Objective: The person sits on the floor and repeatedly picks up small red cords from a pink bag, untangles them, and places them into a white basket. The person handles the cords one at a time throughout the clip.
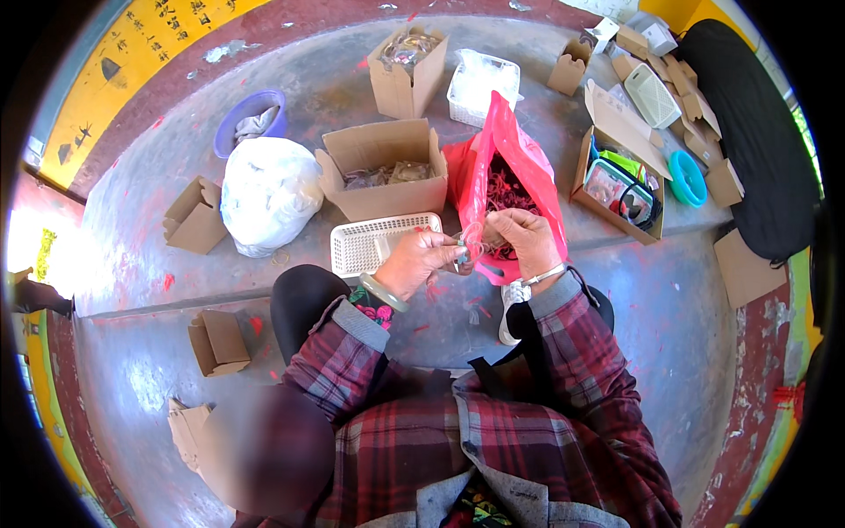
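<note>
My left hand (412, 264), with a pale bangle at the wrist, pinches a small greenish piece (462, 254) between thumb and fingers. Thin red cord (473, 236) loops up from that piece toward my right hand (526, 242). The fingers of my right hand are closed on the cord, and a light band circles that wrist. Just beyond both hands stands a red plastic bag (551, 195), its mouth open on a heap of dark red strands (509, 189). A shallow white plastic basket (348, 257) lies beside my left hand; the piece's exact kind is too small to tell.
Beyond the basket is an open cardboard box (387, 201) of clear packets. A stuffed white bag (264, 198) and a purple basin (231, 123) stand left. At right are a filled carton (607, 211) and a turquoise basin (687, 179). A floor step runs across.
</note>
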{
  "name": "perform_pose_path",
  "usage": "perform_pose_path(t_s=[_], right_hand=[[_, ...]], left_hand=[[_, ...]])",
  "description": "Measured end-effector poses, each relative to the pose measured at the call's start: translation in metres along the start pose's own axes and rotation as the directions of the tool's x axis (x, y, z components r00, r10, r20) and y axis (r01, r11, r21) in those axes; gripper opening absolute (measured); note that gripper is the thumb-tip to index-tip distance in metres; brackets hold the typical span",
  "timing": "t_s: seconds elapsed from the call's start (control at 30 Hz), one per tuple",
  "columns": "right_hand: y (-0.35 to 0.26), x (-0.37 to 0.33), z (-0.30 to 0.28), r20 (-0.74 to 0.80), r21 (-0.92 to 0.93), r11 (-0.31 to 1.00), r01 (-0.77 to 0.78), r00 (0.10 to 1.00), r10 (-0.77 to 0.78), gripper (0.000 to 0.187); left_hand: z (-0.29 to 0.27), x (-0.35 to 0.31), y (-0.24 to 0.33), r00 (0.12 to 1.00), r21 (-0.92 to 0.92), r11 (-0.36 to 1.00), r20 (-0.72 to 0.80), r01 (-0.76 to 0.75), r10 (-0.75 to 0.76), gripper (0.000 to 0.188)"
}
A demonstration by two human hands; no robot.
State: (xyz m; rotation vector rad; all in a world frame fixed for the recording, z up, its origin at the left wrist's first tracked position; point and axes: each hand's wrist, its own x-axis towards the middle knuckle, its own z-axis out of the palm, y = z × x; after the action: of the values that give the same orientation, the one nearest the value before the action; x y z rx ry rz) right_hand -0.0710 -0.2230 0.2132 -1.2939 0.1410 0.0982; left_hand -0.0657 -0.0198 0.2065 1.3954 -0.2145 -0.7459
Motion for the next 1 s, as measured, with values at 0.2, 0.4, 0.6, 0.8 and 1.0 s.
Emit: perform_pose_path(t_s=[0.2, 0.4, 0.6, 0.8, 1.0], right_hand=[[0.003, 0.001, 0.004, -0.083, 0.003, 1.000, 0.023, 0.996, -0.023, 0.012], [-0.001, 0.003, 0.009, -0.118, -0.085, 0.994, 0.066, 0.990, -0.076, 0.014], [-0.009, 0.006, 0.000, -0.243, -0.127, 0.989, 0.079, 0.964, -0.108, 0.023], [-0.009, 0.002, 0.007, -0.109, -0.153, 0.987, 0.039, 0.992, -0.056, 0.026], [-0.003, 0.002, 0.006, -0.089, -0.164, 0.986, -0.026, 0.996, 0.011, 0.026]], left_hand=[[0.003, -0.002, -0.002, 0.994, -0.141, 0.988, -0.093, -0.064, 0.052, 0.019], [-0.009, 0.001, -0.007, 0.987, -0.160, 0.983, -0.145, -0.091, 0.068, 0.016], [-0.047, -0.002, 0.019, 0.880, 0.280, 0.956, -0.428, -0.087, 0.206, 0.016], [-0.126, 0.022, 0.032, 0.697, 0.708, 0.706, -0.501, -0.012, 0.514, 0.015], [-0.171, 0.042, 0.046, 0.684, 0.694, 0.701, -0.592, 0.163, 0.427, 0.019]])
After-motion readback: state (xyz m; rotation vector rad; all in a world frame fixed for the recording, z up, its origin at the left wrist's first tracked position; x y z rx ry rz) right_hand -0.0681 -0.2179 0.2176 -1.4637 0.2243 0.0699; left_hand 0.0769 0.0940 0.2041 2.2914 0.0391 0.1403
